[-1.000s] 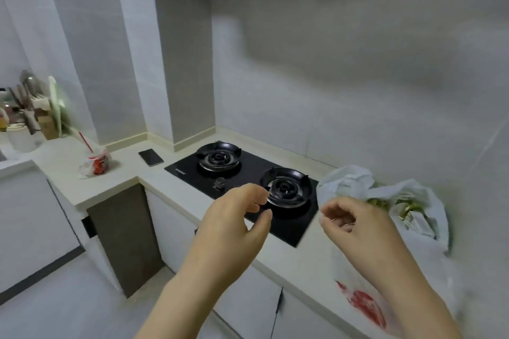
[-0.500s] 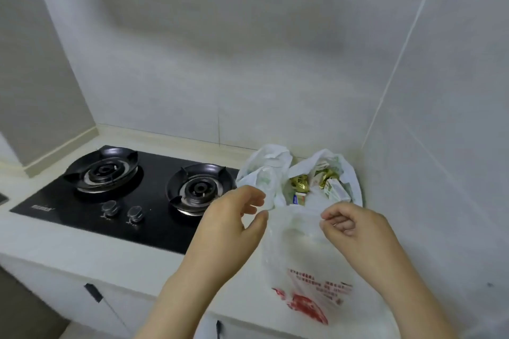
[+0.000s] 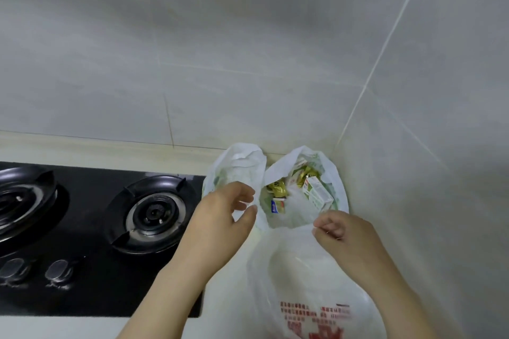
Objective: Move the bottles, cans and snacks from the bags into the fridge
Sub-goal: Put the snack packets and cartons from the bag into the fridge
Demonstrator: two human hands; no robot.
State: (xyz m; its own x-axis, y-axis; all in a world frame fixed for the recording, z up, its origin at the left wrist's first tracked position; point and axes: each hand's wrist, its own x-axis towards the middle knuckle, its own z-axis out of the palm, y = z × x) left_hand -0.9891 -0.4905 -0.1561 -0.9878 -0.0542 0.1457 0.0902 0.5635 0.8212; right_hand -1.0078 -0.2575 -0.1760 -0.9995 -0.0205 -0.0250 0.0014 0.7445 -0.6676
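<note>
Both hands have come up to the mouth of the white printed plastic bag (image 3: 303,278), which stands on the pale tabletop (image 3: 68,329) beside the black gas hob (image 3: 96,270). The left hand (image 3: 225,215) is half-curled and holds nothing. The right hand (image 3: 344,231) curls at the rim, and I cannot tell whether it grips. Inside lie gold-wrapped snacks (image 3: 276,187) and a green-and-white carton (image 3: 316,195).

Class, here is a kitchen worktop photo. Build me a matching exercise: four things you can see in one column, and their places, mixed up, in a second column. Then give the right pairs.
Column one
1. white plastic bag with red print
2. black glass gas hob
3. green and white carton
4. round silver knobs

Column two
a. set into the worktop, left of the bag
b. along the hob's near edge, in front of the burners
c. standing in the corner where the two walls meet
d. inside the bag's open mouth

Pairs: 1-c, 2-a, 3-d, 4-b
</note>
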